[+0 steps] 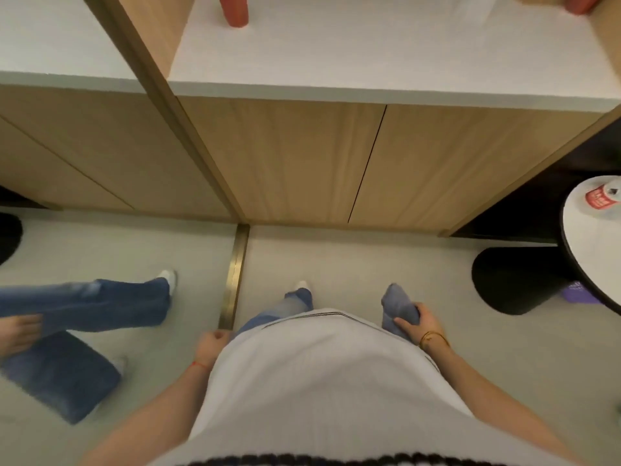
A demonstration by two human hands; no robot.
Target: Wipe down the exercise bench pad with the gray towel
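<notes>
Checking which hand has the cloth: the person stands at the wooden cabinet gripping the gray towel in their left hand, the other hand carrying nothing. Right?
Not quite. The head view shows the right hand gripping the gray towel; the left hand carries nothing. The wooden cabinet part stands.

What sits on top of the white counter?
On the white counter stands a red bottle, cut off by the frame's top edge. Another red object shows at the far corner, mostly out of view.
</notes>
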